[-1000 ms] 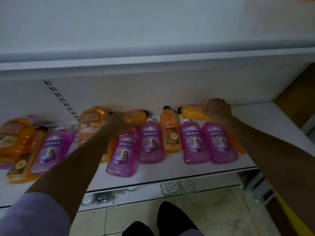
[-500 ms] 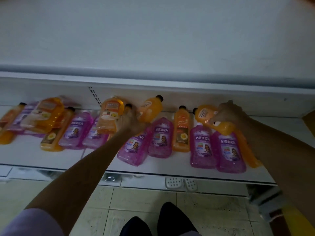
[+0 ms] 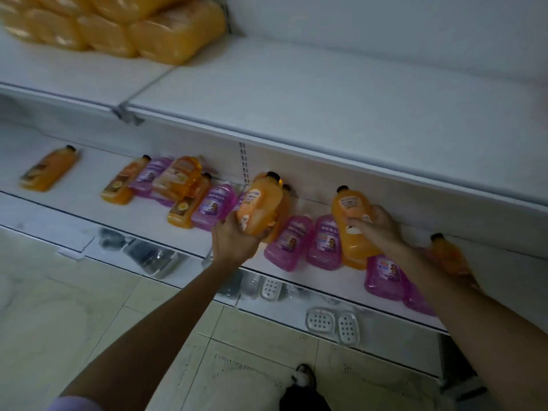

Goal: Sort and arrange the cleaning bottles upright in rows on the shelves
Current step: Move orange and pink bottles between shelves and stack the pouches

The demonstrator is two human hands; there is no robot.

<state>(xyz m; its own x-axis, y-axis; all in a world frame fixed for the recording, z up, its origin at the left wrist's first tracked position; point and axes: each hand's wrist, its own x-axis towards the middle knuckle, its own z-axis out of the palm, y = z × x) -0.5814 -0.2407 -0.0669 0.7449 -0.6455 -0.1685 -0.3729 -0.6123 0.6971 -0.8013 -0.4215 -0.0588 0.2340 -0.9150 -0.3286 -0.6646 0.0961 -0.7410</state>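
The left hand [image 3: 234, 241] is wrapped around the bottom of a big orange bottle [image 3: 261, 207]. Its fingers curl under the bottle and hold it tight. The black cap points up and away, toward the back of the lower shelf [image 3: 142, 215]. This bottle is lifted above the lower shelf, not resting on it.

The right hand [image 3: 376, 226] grips a second orange bottle [image 3: 353, 223] around its middle. The fingers lie across the front of it. This bottle leans with its cap up, and its bottom end is down among the pink bottles on the lower shelf. I cannot tell if it touches the shelf.

Just beside it, on the lower shelf, two pink bottles [image 3: 308, 243] lie flat between the two hands. More pink bottles [image 3: 385, 274] lie under the right arm, near the front edge of that shelf. A small orange bottle [image 3: 447, 256] lies past the right wrist.

Further along the lower shelf, left of the left hand, is a messy heap of orange and pink bottles [image 3: 184, 191], all lying down. One orange bottle [image 3: 49, 170] lies alone near the far left end.

Above the lower shelf is the upper shelf [image 3: 296, 84]. Blurry orange bottles [image 3: 124, 25] crowd its left end.

Below the lower shelf, clear soap dishes [image 3: 332, 323] sit on a low ledge by the tiled floor [image 3: 89, 307].
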